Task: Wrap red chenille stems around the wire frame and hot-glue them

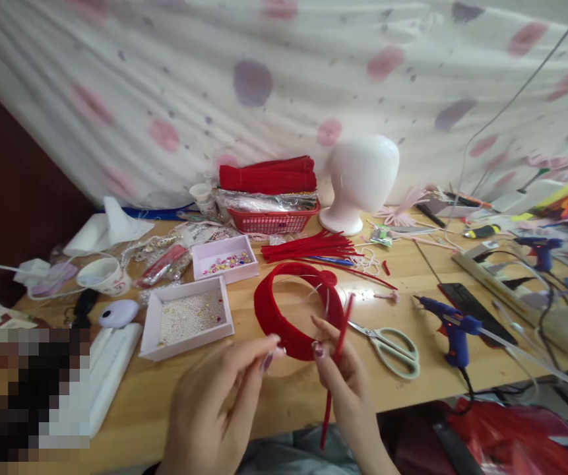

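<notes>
My right hand [346, 376] is closed around a red pipe cleaner [342, 343], which slants upright through the fingers. Thumb and fingertips of my left hand [219, 389] are pinched together; whatever sits between them, if anything, is too small to make out. Just beyond both hands, a wide red band [268, 307] bent into a ring stands on the wooden table, with a red coil [328, 280] and thin wires at its far right side. Scissors [392, 351] with pale green handles lie right of my right hand.
Left are a tray of pearl beads [145, 336] and a box of gems [196, 264]. Red pipe cleaners [308, 247], a red basket [274, 221] and a white foam head [363, 175] stand behind. A blue glue gun [454, 326] and power strip [521, 297] lie right.
</notes>
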